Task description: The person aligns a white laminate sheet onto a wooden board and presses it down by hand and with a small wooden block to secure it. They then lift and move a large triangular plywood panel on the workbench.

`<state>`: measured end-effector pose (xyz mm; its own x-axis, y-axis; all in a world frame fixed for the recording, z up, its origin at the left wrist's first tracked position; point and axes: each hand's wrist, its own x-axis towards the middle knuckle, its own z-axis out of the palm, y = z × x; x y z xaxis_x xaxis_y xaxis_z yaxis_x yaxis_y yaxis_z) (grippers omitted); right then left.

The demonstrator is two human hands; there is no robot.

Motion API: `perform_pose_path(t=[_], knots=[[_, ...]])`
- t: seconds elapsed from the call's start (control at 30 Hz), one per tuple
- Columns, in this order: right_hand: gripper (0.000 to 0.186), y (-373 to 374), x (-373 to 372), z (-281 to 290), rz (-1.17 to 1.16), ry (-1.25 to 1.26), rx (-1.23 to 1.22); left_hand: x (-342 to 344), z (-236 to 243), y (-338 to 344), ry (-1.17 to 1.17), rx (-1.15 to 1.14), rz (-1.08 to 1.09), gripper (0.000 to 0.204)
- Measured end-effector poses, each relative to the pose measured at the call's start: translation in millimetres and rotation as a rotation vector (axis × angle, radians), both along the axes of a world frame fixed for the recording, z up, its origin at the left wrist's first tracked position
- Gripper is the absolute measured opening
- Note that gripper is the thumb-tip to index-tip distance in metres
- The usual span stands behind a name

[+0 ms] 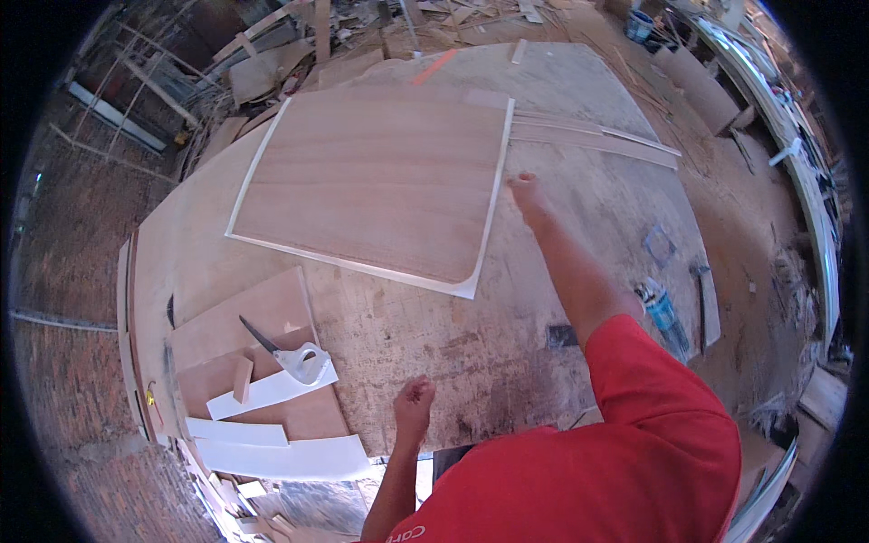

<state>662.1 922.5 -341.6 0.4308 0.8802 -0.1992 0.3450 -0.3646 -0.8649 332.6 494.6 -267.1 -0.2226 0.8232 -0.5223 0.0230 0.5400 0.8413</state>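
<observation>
A large brown wood panel with white strips along its left, near and right edges lies on the worktable. My right hand, its fingers pinched together, is just beside the panel's right edge strip; anything in the pinch is too small to make out. Nearer my body, my left hand is curled closed above the table's front part, and its inside is hidden. To its left, scissors with white handles rest on smaller brown boards beside several white strips and a small wood block.
Thin wood strips lie beyond my right hand. A blue container and a hammer-like tool are at the table's right side. An orange strip lies at the far edge. Scrap wood covers the floor behind; a brick wall stands left.
</observation>
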Motion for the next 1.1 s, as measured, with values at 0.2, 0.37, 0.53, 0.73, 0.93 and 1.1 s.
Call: perform_pose_path(t=[0.2,0.37,0.53,0.73,0.93,1.1], knots=[[0.075,122.6,87.9,-28.0,-0.064,0.016,0.096,28.1,-21.5,18.9,0.015,-0.007,-0.171,0.039],[0.077,113.6,-37.9,-14.1,0.109,-0.041,-0.11,11.6,-2.3,5.6,0.035,-0.133,0.083,0.038],[0.072,171.6,21.4,-44.2,-0.097,0.169,-0.059,19.3,-28.7,55.5,-0.072,-0.061,-0.024,0.036],[0.092,115.6,-5.1,-19.6,0.094,0.581,-0.184,4.3,-32.7,86.3,-0.175,-0.116,0.22,0.043],[0.048,47.5,-11.3,37.6,0.077,0.818,0.054,-53.3,-49.7,150.1,-0.744,-0.093,0.708,0.075],[0.045,-49.9,-25.5,89.9,0.066,0.775,0.01,-78.8,9.0,153.1,-0.866,0.139,0.589,0.078]])
